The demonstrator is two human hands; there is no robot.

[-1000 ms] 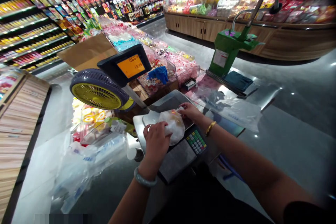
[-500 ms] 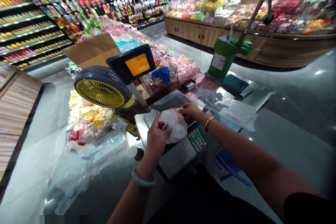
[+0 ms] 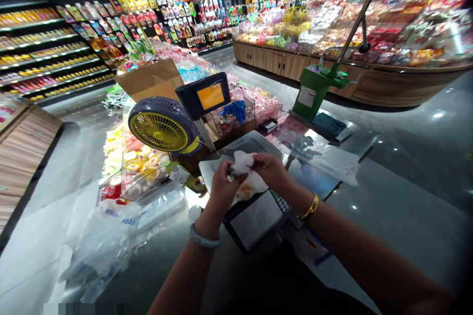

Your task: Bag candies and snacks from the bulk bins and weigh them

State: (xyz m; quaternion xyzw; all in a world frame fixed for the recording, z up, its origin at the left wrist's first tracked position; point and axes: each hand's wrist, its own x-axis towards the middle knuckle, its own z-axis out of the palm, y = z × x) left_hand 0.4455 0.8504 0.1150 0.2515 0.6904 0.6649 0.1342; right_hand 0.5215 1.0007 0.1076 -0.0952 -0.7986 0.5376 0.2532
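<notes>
A white translucent plastic bag (image 3: 248, 188) with something orange inside sits over the tray of a weighing scale (image 3: 254, 142). Both hands pinch its gathered top, which puffs up between them. My left hand (image 3: 226, 183), with a pale bangle at the wrist, is closed on the left side of the bag's neck. From the right, my right hand (image 3: 269, 170), wearing a gold bracelet, grips the same plastic. The scale's keypad (image 3: 281, 203) is partly covered by my right forearm. Its lit orange display (image 3: 210, 96) stands on a post behind.
A round fan (image 3: 159, 130) stands left of the display. At the right is a green bag-sealing stand (image 3: 309, 89), with clear plastic bags (image 3: 325, 157) before it. More plastic bags (image 3: 107, 229) lie at lower left. Bins of sweets (image 3: 138, 160) and wooden counters (image 3: 266, 56) surround the station.
My hands have drawn together at the bag's top, and its neck now bunches up between them. My left fingers, spread before, have closed. The camera view has tilted up slightly.
</notes>
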